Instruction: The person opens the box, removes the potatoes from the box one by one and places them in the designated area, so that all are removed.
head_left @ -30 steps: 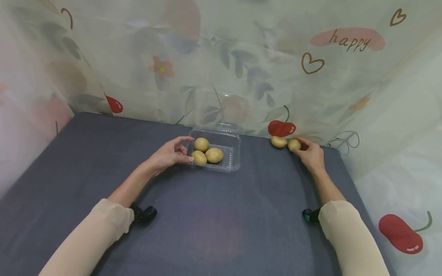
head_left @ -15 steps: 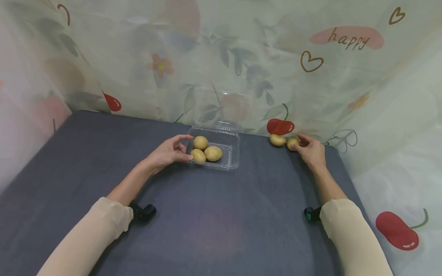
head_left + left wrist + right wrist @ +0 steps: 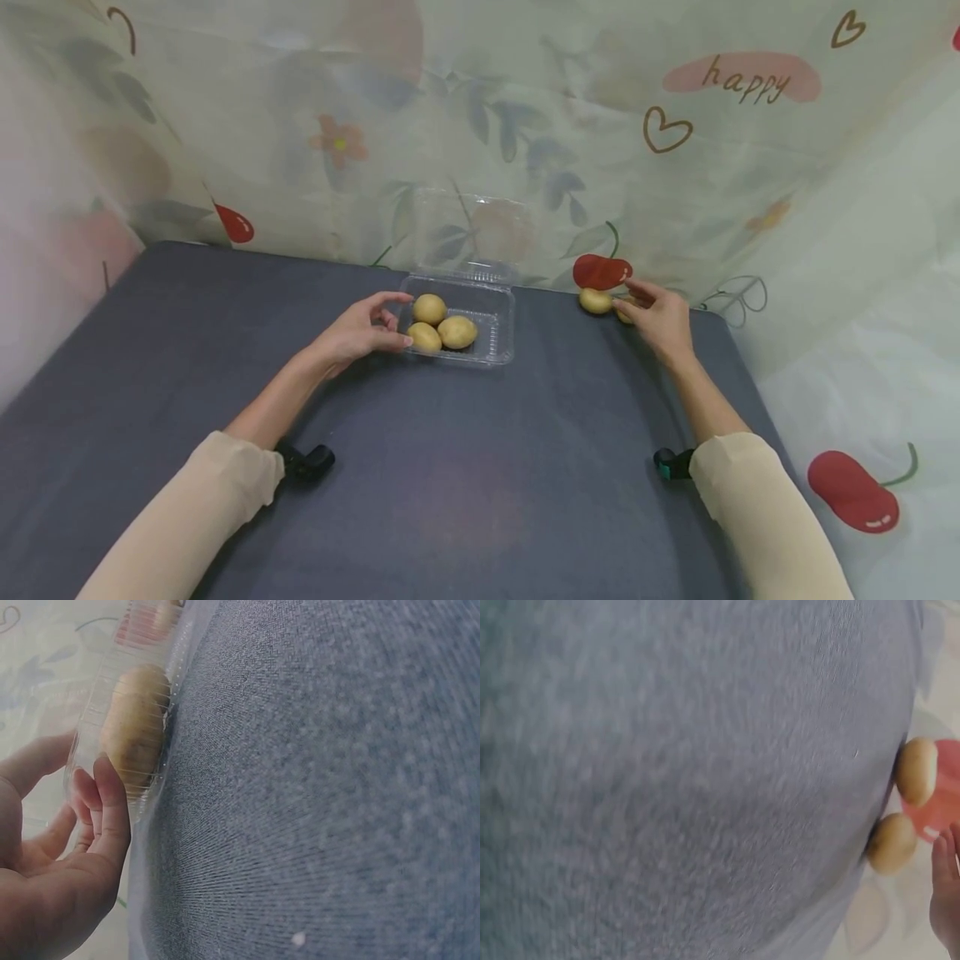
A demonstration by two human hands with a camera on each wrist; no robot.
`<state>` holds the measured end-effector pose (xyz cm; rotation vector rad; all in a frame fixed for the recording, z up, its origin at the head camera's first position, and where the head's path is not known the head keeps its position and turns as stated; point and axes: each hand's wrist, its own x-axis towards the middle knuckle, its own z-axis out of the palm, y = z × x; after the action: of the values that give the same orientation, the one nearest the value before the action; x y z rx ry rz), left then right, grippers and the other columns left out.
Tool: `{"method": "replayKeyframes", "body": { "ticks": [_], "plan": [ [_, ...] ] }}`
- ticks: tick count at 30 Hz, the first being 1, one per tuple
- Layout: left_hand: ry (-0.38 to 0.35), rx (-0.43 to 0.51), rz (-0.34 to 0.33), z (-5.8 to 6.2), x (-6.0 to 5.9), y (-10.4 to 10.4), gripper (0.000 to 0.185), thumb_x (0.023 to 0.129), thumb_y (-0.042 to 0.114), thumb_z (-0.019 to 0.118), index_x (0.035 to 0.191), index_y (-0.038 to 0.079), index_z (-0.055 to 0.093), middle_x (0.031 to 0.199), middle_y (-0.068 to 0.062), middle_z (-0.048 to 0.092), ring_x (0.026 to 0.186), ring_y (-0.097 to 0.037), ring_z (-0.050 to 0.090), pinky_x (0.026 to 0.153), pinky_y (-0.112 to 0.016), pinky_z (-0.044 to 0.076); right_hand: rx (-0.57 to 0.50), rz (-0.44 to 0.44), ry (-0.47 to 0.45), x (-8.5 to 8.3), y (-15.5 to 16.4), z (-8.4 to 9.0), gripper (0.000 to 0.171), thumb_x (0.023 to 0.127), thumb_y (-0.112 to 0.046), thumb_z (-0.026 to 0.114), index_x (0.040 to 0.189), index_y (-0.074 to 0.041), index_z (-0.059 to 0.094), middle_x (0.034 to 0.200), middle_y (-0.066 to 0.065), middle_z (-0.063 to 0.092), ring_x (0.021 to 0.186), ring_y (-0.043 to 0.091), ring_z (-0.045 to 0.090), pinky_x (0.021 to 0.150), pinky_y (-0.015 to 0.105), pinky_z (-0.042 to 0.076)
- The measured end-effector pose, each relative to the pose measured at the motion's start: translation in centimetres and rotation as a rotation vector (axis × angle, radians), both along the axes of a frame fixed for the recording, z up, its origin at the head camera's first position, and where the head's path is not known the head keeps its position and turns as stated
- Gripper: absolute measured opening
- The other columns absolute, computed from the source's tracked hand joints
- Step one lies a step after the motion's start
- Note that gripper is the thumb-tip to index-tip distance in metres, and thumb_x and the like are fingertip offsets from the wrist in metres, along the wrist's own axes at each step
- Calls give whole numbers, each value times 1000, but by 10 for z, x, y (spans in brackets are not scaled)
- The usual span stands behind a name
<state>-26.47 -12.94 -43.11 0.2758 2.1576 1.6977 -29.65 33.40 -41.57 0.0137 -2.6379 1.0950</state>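
My left hand [image 3: 358, 333] holds the left end of a clear plastic clamshell container [image 3: 495, 337], thumb at the front corner and a finger at the back one. Three potatoes [image 3: 457, 332] lie inside it, towards that end. The left wrist view shows fingers against the ribbed wall, with a potato [image 3: 136, 727] behind it. At the table's back edge, two more potatoes sit side by side: a left one [image 3: 596, 302] and a right one [image 3: 627, 317], partly hidden by my right hand [image 3: 663, 321]. In the right wrist view, its extended fingers [image 3: 943, 859] stand apart from both potatoes.
The container's raised clear lid [image 3: 472, 229] leans towards the printed curtain [image 3: 300, 83] behind. A dark grey cloth [image 3: 420, 483] covers the table, whose right edge runs just past my right forearm [image 3: 716, 408]. Each wrist wears a black camera [image 3: 306, 461].
My right hand has let go of the right potato and shifted left and up over it. The left hand keeps its hold on the container. The whole head view has drifted slightly.
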Motion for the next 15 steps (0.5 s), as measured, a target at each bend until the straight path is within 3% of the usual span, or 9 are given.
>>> {"method": "replayKeyframes", "body": {
  "ticks": [7, 12, 15],
  "plan": [
    [-5, 7, 4, -1, -2, 1, 71, 87, 8, 76, 147, 10, 39, 95, -12, 51, 86, -27, 57, 88, -43, 54, -106, 78, 44, 4, -17, 7, 44, 88, -17, 78, 129, -6, 67, 128, 15, 65, 114, 32, 64, 88, 24, 54],
    [-6, 3, -12, 1, -3, 1, 72, 86, 7, 77, 147, 9, 39, 95, -11, 50, 86, -26, 58, 88, -44, 55, -98, 145, 79, 7, -32, 12, 41, 87, -13, 78, 126, -5, 68, 122, 17, 67, 109, 33, 66, 92, 31, 54],
    [0, -14, -14, 2, -3, 0, 72, 86, 8, 77, 147, 10, 39, 94, -11, 50, 86, -27, 58, 87, -44, 55, -89, 186, 75, 9, -42, 16, 43, 87, -13, 79, 128, -6, 68, 121, 17, 68, 109, 32, 66, 89, 27, 54]
  ]
}}
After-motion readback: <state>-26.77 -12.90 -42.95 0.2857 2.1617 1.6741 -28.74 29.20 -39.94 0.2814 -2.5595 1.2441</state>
